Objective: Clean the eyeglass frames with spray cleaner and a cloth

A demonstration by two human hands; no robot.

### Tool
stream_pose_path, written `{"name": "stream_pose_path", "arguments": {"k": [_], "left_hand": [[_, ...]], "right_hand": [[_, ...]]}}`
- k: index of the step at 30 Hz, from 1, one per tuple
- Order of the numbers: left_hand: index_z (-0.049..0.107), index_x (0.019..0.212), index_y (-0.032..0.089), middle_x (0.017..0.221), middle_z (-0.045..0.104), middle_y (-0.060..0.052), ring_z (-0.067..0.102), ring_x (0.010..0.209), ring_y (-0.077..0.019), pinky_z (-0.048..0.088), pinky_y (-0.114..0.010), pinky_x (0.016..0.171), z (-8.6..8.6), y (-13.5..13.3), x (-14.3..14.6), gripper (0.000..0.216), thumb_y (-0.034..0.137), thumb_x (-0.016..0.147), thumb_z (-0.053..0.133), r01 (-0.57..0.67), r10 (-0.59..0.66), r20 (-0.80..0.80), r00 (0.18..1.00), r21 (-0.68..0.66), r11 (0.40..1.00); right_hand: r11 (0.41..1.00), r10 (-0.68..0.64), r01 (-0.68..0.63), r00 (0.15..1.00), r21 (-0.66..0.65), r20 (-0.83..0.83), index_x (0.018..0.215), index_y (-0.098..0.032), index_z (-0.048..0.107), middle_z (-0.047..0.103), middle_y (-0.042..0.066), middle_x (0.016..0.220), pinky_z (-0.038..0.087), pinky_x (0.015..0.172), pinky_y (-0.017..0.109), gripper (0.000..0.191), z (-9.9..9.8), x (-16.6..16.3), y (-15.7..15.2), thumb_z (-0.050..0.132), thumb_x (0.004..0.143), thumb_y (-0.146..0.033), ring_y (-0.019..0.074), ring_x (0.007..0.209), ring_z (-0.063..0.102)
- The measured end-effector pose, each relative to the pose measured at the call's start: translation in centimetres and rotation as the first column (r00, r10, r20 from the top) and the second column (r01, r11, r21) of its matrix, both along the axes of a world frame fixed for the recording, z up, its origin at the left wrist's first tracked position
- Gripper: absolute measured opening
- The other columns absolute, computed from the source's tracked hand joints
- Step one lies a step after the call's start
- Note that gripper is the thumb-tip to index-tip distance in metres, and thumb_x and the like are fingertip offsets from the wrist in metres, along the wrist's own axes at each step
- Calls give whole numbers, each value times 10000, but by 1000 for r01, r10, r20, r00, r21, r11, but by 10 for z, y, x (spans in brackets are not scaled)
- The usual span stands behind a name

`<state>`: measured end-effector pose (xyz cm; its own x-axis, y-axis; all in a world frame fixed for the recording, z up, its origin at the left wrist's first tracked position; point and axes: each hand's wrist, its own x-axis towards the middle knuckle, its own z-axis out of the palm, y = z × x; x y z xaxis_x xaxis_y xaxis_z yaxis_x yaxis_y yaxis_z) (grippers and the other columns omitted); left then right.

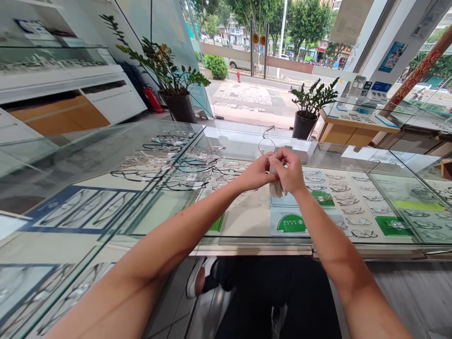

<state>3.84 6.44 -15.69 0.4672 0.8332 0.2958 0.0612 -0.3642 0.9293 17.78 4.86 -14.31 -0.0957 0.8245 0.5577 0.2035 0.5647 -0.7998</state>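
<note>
A pair of thin-rimmed eyeglasses point(267, 139) is held up above the glass counter, one lens and a folded temple showing beyond my fingers. My left hand point(259, 173) is closed on the near part of the frame. Pressed close against it, my right hand point(290, 170) pinches a beige cloth point(277, 187) at the glasses, and the cloth hangs below the fingers. The near lens is hidden by my fingers and the cloth.
Beneath my hands runs a glass display counter point(243, 221) with rows of eyeglasses point(348, 200) inside. More frames point(183, 165) lie to the left of my hands. Potted plants point(178, 101) stand beyond, near the glass door. My legs point(275, 292) are below the counter's edge.
</note>
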Motion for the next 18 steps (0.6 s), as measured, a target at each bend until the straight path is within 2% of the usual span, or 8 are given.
{"name": "stream_pose_path", "arguments": {"k": [3, 8, 13, 18], "left_hand": [[593, 990, 149, 911, 631, -17, 603, 840, -149, 461, -248, 672, 0, 0, -1, 324, 222, 694, 705, -7, 8, 22, 1000, -34, 999], [675, 1030, 135, 765, 635, 2, 569, 700, -113, 439, -253, 633, -2, 7, -4, 387, 364, 745, 804, -9, 25, 113, 993, -141, 990], [740, 956, 132, 872, 722, -49, 625, 811, -151, 485, -298, 750, -2, 10, -7, 410, 485, 768, 832, 36, -11, 182, 983, -134, 990], [710, 1013, 152, 934, 718, -40, 634, 872, -159, 495, -294, 815, 1, 9, -7, 454, 516, 773, 838, 102, -60, 252, 966, -155, 983]], "right_hand": [[999, 21, -22, 998, -23, -58, 649, -238, 455, 472, -32, 660, 404, 694, 329, 269, 0, 0, 1, 624, 840, -322, 145, 688, 438], [967, 142, -200, 938, -158, -316, 747, -240, 621, 592, -10, 745, 470, 707, 325, 216, 0, 0, 5, 649, 847, -430, 151, 732, 547], [942, 102, -232, 886, -242, -451, 803, -242, 712, 698, 13, 884, 515, 791, 325, 195, 1, 3, 9, 711, 796, -437, 168, 848, 617], [904, 85, -283, 852, -319, -516, 839, -237, 718, 724, 28, 937, 540, 829, 341, 211, 2, 6, 13, 710, 765, -434, 196, 922, 652]]}}
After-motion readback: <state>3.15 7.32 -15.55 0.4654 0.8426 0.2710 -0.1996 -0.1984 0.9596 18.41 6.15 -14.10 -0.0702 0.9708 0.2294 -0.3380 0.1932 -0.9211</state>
